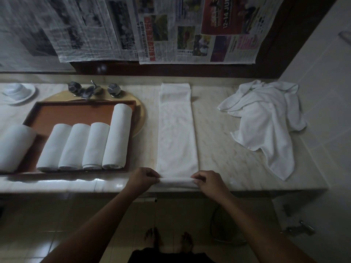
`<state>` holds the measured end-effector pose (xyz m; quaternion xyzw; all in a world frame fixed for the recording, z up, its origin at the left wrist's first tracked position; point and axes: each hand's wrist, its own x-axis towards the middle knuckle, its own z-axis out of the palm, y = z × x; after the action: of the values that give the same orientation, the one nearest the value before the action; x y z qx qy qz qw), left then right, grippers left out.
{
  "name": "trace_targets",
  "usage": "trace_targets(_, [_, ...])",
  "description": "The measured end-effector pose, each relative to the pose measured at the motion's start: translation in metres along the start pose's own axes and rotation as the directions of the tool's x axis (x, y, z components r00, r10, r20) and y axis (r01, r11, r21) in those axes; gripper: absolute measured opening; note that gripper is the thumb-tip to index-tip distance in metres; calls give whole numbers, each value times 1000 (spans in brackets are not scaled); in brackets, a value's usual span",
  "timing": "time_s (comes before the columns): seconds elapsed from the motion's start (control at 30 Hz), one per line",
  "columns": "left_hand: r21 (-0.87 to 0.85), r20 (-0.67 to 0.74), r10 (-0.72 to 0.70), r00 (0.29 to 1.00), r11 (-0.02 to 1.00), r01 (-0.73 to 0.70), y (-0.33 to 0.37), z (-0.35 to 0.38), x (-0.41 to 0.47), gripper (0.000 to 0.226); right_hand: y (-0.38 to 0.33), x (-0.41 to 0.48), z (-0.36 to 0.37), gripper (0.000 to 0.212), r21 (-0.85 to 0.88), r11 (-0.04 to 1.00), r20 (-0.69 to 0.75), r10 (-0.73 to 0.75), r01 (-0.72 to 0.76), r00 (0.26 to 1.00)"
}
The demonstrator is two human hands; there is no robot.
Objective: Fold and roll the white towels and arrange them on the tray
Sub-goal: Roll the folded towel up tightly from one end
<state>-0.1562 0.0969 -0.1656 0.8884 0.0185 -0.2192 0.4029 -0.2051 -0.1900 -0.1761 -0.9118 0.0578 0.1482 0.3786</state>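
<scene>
White towelling sits pinched in both my hands: left hand (143, 177) and right hand (207, 182) each grip one side of the small roll at the near end of the long folded towel (176, 133), which lies flat on the marble table (218, 149). Left of it, rolled towels (96, 145) line the wooden tray (76, 112). A crumpled towel heap (266, 118) lies at the far right.

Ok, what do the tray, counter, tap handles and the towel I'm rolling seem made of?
Tray: reddish-brown wood by its look, satin finish, darker raised rim.
Counter: pale veined stone, probably polished marble; its front edge glints.
Tap handles: faceted shiny metal, likely chrome.
Towel: white matte cloth, likely cotton terry.
</scene>
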Motion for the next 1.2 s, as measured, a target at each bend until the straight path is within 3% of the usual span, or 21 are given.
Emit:
trace_targets(0.13, [-18,-93,-28,995,999,26,3,10,0,10,-5,1,9,17,11,1000,-126,-1,3,992])
trace_targets(0.2, [61,-174,63,983,997,-53,3,16,-4,15,-7,0,15,20,-58,997,-177,-69,60,982])
trace_targets(0.27, [211,-200,247,948,956,-204,1,25,-9,14,-8,-2,22,20,-147,980,-164,-161,137,973])
trace_targets(0.33, [385,-141,425,894,855,-346,-2,34,-15,15,-9,-7,28,24,-233,953,-124,-225,192,966])
trace_targets(0.4, [499,-86,505,859,768,-401,-6,42,-19,18,-10,-13,31,30,-320,914,-108,-298,250,949])
trace_targets(0.57, [652,12,503,864,652,-388,-15,42,-16,37,-12,-16,28,43,-472,840,-10,-310,269,951])
trace_targets(0.8, [676,59,617,785,554,-486,-13,26,-10,29,-9,-10,18,43,-503,817,35,-307,282,951])
trace_targets(0.87, [622,78,597,799,597,-507,-14,23,-13,25,-10,-13,15,38,-463,843,20,-299,274,954])
trace_targets(0.93, [522,58,524,850,710,-473,-14,21,-15,23,-10,-14,11,32,-418,881,-18,-252,222,968])
trace_targets(1.07, [156,-70,223,972,965,-210,-5,12,-17,17,-9,-13,4,19,-292,944,-38,-171,152,985])
trace_targets(1.2, [-76,-64,9,998,997,-14,-4,10,-12,9,-7,-7,10,17,-290,942,-106,-207,169,973])
